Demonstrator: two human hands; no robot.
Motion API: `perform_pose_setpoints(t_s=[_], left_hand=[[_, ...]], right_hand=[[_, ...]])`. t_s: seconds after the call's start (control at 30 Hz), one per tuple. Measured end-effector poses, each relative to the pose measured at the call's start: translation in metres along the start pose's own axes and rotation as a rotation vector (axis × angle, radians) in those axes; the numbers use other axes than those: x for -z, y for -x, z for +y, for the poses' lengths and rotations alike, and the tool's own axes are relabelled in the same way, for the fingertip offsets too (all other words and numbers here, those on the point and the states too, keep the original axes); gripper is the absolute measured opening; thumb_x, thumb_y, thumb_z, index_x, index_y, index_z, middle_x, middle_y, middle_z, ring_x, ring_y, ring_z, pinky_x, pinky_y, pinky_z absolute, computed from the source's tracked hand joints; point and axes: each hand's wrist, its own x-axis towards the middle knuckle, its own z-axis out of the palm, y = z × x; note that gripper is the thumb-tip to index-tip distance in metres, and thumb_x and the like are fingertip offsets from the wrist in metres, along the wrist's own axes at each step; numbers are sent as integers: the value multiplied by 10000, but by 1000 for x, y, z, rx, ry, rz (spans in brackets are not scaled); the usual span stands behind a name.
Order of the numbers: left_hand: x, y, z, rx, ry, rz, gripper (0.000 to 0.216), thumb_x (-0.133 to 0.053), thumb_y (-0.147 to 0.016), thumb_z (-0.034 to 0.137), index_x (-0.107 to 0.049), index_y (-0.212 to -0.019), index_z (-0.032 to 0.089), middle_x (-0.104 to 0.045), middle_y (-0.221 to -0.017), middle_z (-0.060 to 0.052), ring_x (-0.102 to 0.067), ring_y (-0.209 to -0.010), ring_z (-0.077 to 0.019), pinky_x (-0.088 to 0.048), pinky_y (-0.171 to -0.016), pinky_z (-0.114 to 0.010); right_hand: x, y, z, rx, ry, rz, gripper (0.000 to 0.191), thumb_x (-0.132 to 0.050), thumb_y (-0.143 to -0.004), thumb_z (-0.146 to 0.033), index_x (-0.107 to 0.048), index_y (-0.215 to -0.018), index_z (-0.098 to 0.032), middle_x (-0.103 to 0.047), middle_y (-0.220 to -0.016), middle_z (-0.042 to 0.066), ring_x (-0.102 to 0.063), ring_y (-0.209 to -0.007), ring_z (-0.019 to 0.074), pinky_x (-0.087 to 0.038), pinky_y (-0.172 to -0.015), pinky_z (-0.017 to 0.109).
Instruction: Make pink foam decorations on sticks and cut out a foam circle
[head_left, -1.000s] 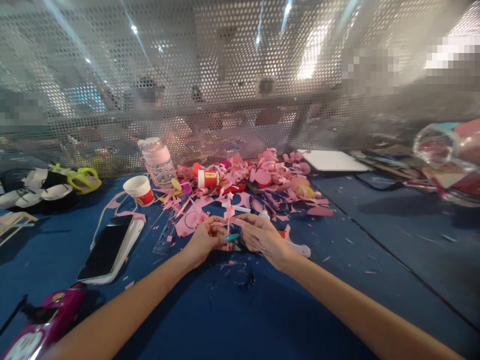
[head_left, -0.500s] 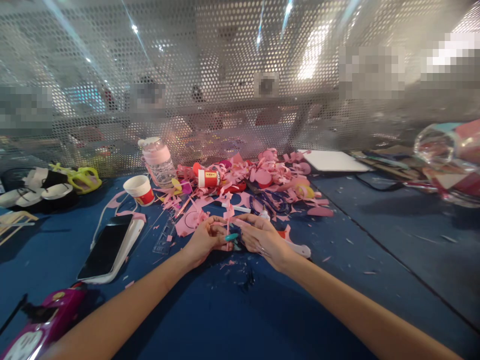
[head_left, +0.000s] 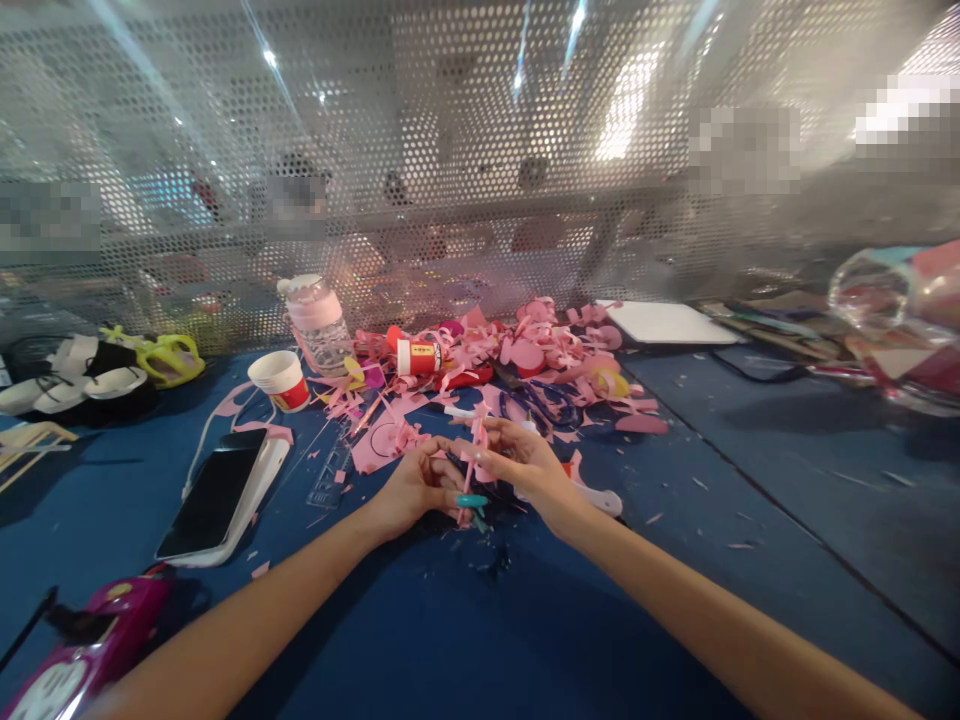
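While the left hand [head_left: 416, 492] pinches the lower end of a slim pink paper piece [head_left: 479, 436] – a teal bit [head_left: 471, 501] just beside its fingers – the right hand [head_left: 531, 468] is clamped on the upper part. The piece leans slightly over the counter [head_left: 450, 640], on the near side of heaped pink scraps [head_left: 529, 352]; a phone [head_left: 214, 498] lies left.

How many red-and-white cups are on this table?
2 visible: an upright cup beyond the phone, and a sideways cup among the pink paper scraps. More could be nested or buried.
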Motion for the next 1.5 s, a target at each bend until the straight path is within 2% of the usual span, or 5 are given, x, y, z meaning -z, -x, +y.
perform_pose_setpoints(t_s=[0.3,0.53,0.8,1.07,1.5], left_hand=[[-1,0,-2,23,8,-7,456,-755,-595,140,-465,-945,174,-646,-631,17,-640,-499,-151,-547,-485,-254],[1,0,-3,17,29,-32,458,-748,-594,125,-466,-952,172,-659,-635,3,-642,-498,-159,-545,-486,-264],[0,0,-3,23,48,-29,484,-761,-575,114,-463,-952,170,-658,-614,12,-643,-490,-159,-540,-474,-246],[1,-1,-3,22,44,-41,504,-760,-589,137,-445,-981,156,-663,-621,7,-642,-496,-157,-547,-487,-260],[2,-1,-4,-4,23,-75,484,-744,-603,108,-457,-990,157,-667,-619,7,-644,-507,-152,-540,-483,-239]], right_hand=[[-3,3,-7,26,-55,-83,190,-678,-673,-361,-668,-751,-188,-624,-792,11,-511,-580,92,-438,-645,274],[0,1,-3,52,3,-49,163,-673,-689,-361,-690,-621,-213,-634,-725,15,-572,-811,165,-403,-853,341],[1,-1,0,72,-6,-53,128,-675,-702,-345,-720,-676,-228,-649,-973,44,-523,-1065,184,-305,-1003,352],[1,1,1,-17,-148,-170,218,-673,-714,-338,-698,-920,-269,-658,-1065,20,-583,-1015,188,-381,-965,363],[-2,2,0,-61,-155,-101,157,-703,-678,-295,-714,-824,-237,-703,-938,26,-625,-932,186,-432,-906,339]])
